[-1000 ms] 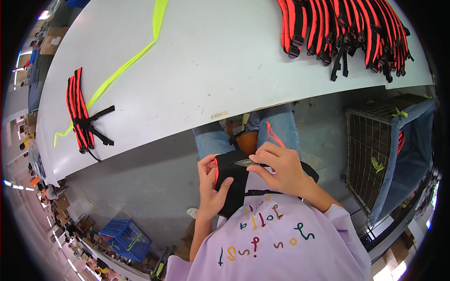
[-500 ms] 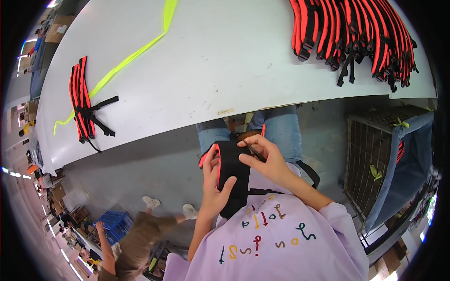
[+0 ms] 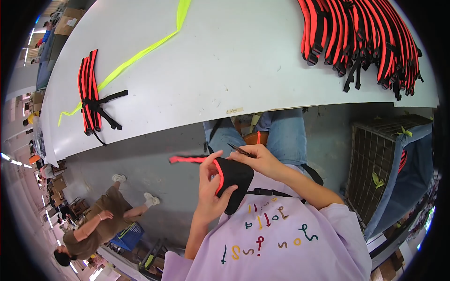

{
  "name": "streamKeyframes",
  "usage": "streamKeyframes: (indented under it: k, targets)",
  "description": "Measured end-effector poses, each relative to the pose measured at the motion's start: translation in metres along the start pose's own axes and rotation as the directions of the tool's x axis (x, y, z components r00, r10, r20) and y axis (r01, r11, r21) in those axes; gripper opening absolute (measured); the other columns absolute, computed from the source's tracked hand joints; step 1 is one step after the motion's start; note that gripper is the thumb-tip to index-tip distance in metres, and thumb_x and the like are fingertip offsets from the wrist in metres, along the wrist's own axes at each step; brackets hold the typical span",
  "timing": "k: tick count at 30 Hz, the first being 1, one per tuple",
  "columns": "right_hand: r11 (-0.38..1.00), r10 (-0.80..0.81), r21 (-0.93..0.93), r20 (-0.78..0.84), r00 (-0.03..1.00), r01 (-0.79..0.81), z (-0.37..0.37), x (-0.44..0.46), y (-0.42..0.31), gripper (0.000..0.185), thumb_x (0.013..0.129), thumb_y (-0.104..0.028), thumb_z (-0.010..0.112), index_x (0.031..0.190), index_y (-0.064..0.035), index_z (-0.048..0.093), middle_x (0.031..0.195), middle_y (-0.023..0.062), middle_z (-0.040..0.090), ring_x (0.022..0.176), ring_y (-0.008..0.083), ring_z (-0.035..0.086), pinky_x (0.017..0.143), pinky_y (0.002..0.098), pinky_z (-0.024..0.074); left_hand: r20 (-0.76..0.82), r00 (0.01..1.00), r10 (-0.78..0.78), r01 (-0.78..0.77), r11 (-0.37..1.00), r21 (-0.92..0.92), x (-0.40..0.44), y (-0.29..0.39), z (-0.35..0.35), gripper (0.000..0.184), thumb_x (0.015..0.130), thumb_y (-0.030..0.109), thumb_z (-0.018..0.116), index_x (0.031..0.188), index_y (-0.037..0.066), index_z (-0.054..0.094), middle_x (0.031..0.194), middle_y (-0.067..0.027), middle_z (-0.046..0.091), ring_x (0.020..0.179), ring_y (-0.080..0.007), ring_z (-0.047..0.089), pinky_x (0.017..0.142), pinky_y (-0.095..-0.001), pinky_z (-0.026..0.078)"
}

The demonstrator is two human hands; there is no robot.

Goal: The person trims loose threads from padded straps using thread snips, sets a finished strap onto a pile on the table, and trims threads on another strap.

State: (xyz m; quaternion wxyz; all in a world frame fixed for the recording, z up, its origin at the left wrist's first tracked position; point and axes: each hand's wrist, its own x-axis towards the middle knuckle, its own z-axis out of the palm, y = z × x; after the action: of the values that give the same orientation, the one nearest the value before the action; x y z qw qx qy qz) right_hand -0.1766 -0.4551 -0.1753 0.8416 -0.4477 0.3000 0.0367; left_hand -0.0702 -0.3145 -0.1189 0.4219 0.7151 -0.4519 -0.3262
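Note:
Over my lap, my left hand point(image 3: 209, 193) is closed on a wide black padded strap point(image 3: 237, 174) with bright red edging, the thumb on its near face. A thinner red and black end point(image 3: 186, 159) of it sticks out to the left. My right hand point(image 3: 263, 162) touches or nearly touches the strap's upper right edge. Its fingers are wrapped round small dark thread snips point(image 3: 241, 150), whose pointed tips face left. Whether the blades are apart is too small to tell.
The white table point(image 3: 187, 89) curves ahead. A pile of red and black straps point(image 3: 361, 42) lies far right; a small strap bundle point(image 3: 89, 93) lies left by yellow ribbon point(image 3: 140, 55). A cloth-lined wire cage point(image 3: 375, 164) stands right. A person point(image 3: 103, 210) walks at lower left, near a blue crate point(image 3: 129, 237).
The strap has folded lower in my left hand, and its thin end has swung out left. The snips now show clearly in my right hand. The walking person has moved left.

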Motion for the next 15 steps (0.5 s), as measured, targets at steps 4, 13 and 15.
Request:
streamKeyframes:
  k: [4, 13, 15]
  targets:
    - [0.881, -0.36, -0.403, -0.234, 0.903, 0.247, -0.004, -0.017, 0.002, 0.027, 0.086, -0.027, 0.061, 0.08, -0.001, 0.055, 0.066, 0.0023, 0.05, 0.058, 0.0105, 0.05, 0.051, 0.023, 0.0384, -0.065, 0.975, -0.21, 0.189, 0.953, -0.238, 0.002, -0.007, 0.013, 0.024, 0.078, 0.007, 0.063, 0.099, -0.002, 0.058, 0.123, -0.0134, 0.037, 0.104, -0.0231, 0.042, 0.089, -0.0334, 0.037]
    - [0.533, -0.669, -0.754, -0.099, 0.736, 0.384, -0.005, -0.046, -0.011, 0.025, 0.077, -0.021, 0.069, 0.09, -0.0027, 0.058, 0.078, 0.0068, 0.053, 0.058, 0.0206, 0.055, 0.047, 0.0305, 0.0428, -0.062, 0.976, -0.21, 0.189, 0.95, -0.251, 0.007, -0.012, 0.016, 0.024, 0.08, 0.008, 0.061, 0.101, -0.001, 0.059, 0.119, -0.0106, 0.039, 0.105, -0.0216, 0.041, 0.091, -0.0327, 0.035]
    - [0.517, -0.688, -0.761, -0.098, 0.719, 0.391, -0.005, -0.044, -0.01, 0.024, 0.076, -0.021, 0.07, 0.087, -0.0029, 0.059, 0.076, 0.0062, 0.053, 0.057, 0.0212, 0.054, 0.046, 0.0302, 0.0418, -0.059, 0.97, -0.236, 0.212, 0.937, -0.277, 0.008, -0.01, 0.017, 0.024, 0.079, 0.008, 0.061, 0.101, -0.001, 0.059, 0.119, -0.0107, 0.04, 0.105, -0.0218, 0.041, 0.091, -0.0329, 0.035]
